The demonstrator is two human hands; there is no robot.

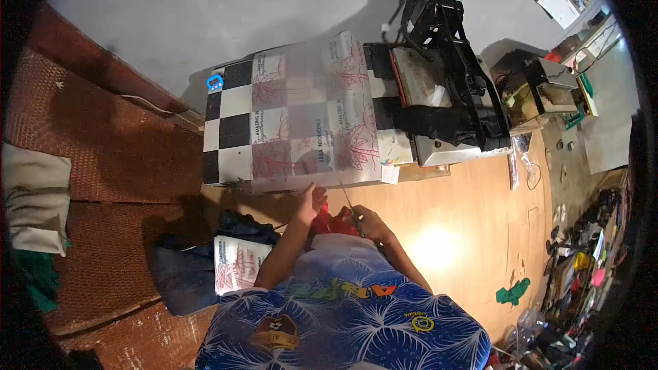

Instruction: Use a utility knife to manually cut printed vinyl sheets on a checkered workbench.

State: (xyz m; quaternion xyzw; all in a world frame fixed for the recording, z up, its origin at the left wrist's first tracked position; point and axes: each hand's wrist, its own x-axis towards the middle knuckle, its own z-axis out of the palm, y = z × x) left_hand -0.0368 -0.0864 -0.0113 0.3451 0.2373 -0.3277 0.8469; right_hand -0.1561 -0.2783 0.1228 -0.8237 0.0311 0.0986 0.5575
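A translucent printed sheet (295, 130) with red palm-tree drawings lies over a black-and-white checkered table (236, 99), its near edge hanging slightly over the front. Just below that near edge is my left hand (314, 202), fingers raised and somewhat apart, with no object visible in them. In my right hand (370, 223) I grip scissors (347, 196) by their dark handle. Their thin blades point up and away, the tips close to the sheet's front edge. Red cloth (322, 220) shows between my hands, in front of my body.
A heat press (445, 96) with a black frame stands at the table's right. Beside it is another machine (545, 92). A small blue timer (214, 82) sits at the far left corner. Folded printed sheets (236, 264) lie on dark cloth (181, 274) at lower left.
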